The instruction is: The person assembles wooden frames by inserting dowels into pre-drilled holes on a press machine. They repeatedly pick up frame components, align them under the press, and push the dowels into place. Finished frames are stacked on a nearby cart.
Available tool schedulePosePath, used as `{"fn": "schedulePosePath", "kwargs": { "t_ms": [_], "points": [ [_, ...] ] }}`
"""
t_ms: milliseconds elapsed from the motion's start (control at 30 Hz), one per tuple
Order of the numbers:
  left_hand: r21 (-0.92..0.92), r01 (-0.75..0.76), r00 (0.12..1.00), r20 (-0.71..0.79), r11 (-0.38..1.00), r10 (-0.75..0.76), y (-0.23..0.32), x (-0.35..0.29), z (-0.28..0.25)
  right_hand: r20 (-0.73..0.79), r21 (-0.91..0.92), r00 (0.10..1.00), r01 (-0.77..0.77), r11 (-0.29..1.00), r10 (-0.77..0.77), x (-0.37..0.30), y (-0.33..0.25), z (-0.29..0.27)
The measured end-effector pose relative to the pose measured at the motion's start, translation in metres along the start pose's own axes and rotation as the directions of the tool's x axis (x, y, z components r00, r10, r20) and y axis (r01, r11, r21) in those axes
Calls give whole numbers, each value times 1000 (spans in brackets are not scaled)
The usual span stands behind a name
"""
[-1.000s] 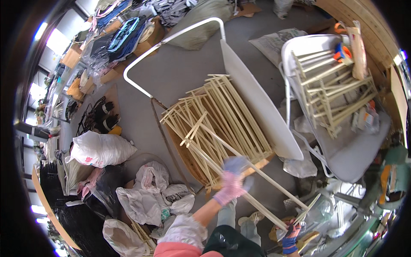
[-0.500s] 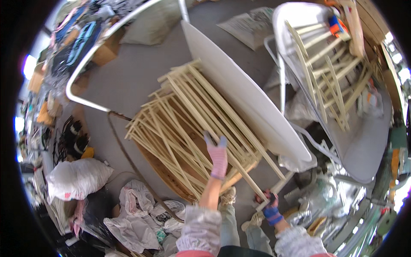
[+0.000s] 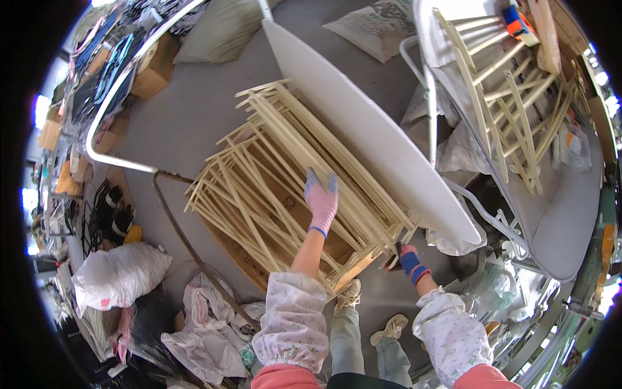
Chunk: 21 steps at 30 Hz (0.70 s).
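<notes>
Many pale, ladder-like slatted frames [image 3: 295, 146] stand packed in a brown-sided container [image 3: 259, 275] in front of me. On top of the long slats lies my left hand [image 3: 321, 202], in a pink and grey glove, its fingers spread apart. My right hand [image 3: 407, 259], in a dark and blue glove, is closed at the near right end of one slatted frame, beside the stack's corner. Part of its grip is hidden.
A tilted white board [image 3: 369, 129] rises along the stack's right side. More slatted frames [image 3: 505, 104] lie on a grey surface at the upper right. A white metal tube [image 3: 97, 123] curves at the left. White bags [image 3: 120, 275] and plastic wrapping [image 3: 204, 330] cover the lower left floor.
My right hand has moved forward and slightly left, and the frame it holds has slid away from me into line with the stack. My left hand has shifted slightly forward and left.
</notes>
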<state>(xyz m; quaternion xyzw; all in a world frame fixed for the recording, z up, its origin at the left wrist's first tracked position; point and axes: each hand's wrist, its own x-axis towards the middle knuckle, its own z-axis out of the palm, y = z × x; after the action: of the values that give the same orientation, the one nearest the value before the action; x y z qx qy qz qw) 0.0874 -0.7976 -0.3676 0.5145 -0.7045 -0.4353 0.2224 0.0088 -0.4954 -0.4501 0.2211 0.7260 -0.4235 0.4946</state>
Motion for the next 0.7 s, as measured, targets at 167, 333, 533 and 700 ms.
{"fn": "schedulePosePath", "kwargs": {
  "t_ms": [167,333,533,700],
  "points": [
    [518,430,889,-385,740,-247,-74,-91,-89,-45,-582,983,121,804,-181,66,-9,-41],
    [289,827,558,-327,482,-762,-170,-122,-123,12,-262,997,72,963,-71,85,-9,-42],
    [236,629,745,-457,741,-487,-208,-166,-133,-2,-148,998,-63,987,63,50,-27,-38],
    [-66,668,647,-441,741,-622,-197,-212,-133,-157,41,988,16,999,-9,58,0,-57]
  ]
}}
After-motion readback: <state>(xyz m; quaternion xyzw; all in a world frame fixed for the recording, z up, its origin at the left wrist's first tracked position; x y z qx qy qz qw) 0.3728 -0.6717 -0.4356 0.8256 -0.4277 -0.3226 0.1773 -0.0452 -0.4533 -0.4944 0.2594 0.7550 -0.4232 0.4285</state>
